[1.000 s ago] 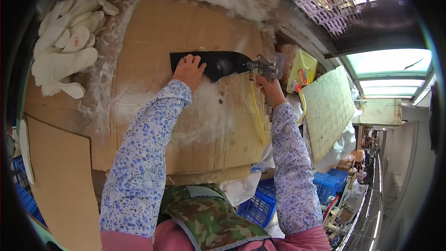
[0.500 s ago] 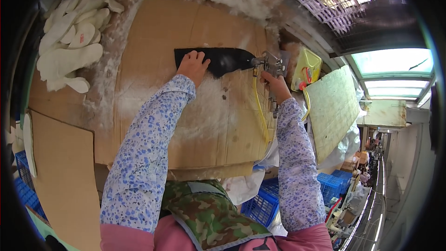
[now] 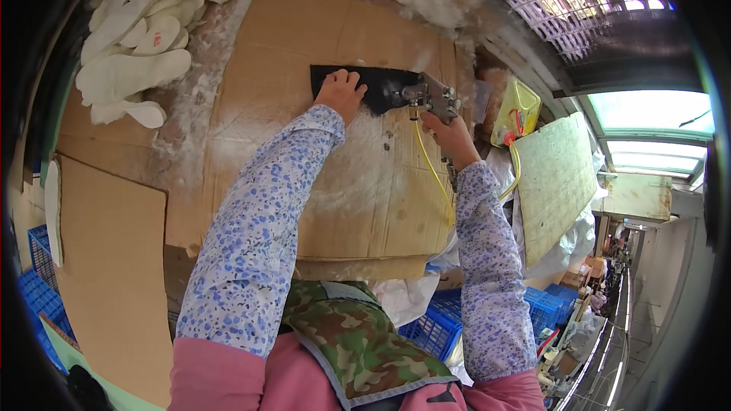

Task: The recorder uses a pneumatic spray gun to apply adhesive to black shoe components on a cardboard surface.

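Note:
A long black piece of sheet material [image 3: 388, 85] lies flat on the brown cardboard [image 3: 266, 38]. My left hand [image 3: 341, 94] rests on its left part with curled fingers, holding it down. In my right hand [image 3: 452, 137] is a metal spray gun [image 3: 435, 96], gripped by its handle, fingers partly hidden. Its nozzle end points left, over the piece's right end, which it covers from sight. A yellow hose [image 3: 426, 156] hangs below the gun. The black surface looks shiny near the nozzle.
White insole-shaped pieces [image 3: 133, 76] are heaped at the far left. White fluffy residue coats the cardboard's borders. To the right are a yellow container [image 3: 518, 110] and a stained board [image 3: 560, 186]. Blue crates [image 3: 434, 327] stand below the work surface; a loose cardboard sheet [image 3: 114, 259] is at left.
The spray gun has moved left with my right hand, over the black piece's right end. My left hand stays on the piece. The whole view has shifted slightly.

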Tool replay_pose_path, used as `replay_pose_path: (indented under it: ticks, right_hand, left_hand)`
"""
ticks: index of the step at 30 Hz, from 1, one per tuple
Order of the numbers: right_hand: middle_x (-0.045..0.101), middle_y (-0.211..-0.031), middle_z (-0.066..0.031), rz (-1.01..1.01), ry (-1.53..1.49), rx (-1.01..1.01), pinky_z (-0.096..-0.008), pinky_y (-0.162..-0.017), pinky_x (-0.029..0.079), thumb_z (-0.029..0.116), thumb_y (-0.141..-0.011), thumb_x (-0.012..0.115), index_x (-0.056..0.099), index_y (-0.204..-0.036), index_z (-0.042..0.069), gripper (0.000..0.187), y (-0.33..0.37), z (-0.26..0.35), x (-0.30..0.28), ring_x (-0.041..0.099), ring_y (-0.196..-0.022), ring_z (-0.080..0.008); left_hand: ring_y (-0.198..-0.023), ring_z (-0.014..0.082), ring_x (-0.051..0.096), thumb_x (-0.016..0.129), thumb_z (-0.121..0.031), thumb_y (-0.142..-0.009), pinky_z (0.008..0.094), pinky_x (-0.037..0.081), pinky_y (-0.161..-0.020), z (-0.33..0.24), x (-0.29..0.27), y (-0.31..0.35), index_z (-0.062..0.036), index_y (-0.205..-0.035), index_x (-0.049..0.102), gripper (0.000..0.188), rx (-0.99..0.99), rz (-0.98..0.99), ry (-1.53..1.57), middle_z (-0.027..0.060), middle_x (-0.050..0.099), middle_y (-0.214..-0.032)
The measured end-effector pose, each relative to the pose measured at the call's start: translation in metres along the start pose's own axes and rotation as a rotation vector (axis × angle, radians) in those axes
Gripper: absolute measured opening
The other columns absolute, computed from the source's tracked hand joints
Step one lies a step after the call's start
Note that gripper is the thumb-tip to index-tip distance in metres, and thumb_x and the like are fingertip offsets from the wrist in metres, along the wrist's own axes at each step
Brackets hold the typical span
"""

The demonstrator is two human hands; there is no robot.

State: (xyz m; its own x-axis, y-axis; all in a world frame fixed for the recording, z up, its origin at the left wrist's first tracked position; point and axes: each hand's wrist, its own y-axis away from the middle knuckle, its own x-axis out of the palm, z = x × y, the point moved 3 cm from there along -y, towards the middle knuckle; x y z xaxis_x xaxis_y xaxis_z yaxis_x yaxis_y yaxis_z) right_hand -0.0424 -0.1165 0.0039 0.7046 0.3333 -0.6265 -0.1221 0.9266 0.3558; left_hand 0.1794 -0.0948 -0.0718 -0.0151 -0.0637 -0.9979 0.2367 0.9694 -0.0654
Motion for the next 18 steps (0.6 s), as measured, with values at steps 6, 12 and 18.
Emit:
replay_pose_path:
  ticks: [6,12,18]
  right_hand:
    - [0.065,-0.073,-0.0121,-0.067,0.184,-0.105,-0.0346,-0.068,0.046,0.033,-0.079,0.064,0.066,-0.078,0.001,0.033,0.004,0.013,0.018,0.062,-0.071,-0.0243]
    - [0.052,-0.062,0.0000,-0.091,0.173,-0.181,-0.0290,-0.055,0.036,0.032,-0.082,0.063,0.061,-0.069,0.007,0.029,0.021,0.030,0.029,0.046,-0.058,-0.0108]
    - [0.066,-0.073,-0.0094,-0.040,0.156,-0.053,-0.0341,-0.068,0.045,0.031,-0.080,0.063,0.067,-0.084,0.001,0.030,0.017,0.017,0.018,0.062,-0.071,-0.0215]
  left_hand:
    - [-0.106,0.0240,0.044,0.048,-0.014,-0.086,0.0338,0.039,-0.092,-0.002,-0.001,-0.001,-0.0195,-0.128,0.052,0.042,0.008,-0.031,0.027,0.0084,0.047,-0.111]
    - [-0.106,0.0260,0.043,0.048,-0.020,-0.088,0.0388,0.039,-0.091,0.005,0.006,0.003,-0.0194,-0.123,0.055,0.036,-0.008,-0.057,0.026,0.0084,0.047,-0.108]
    - [-0.109,0.0247,0.043,0.050,-0.014,-0.086,0.0346,0.038,-0.094,-0.003,-0.001,-0.001,-0.0190,-0.127,0.053,0.042,-0.002,-0.031,0.051,0.0094,0.046,-0.113]
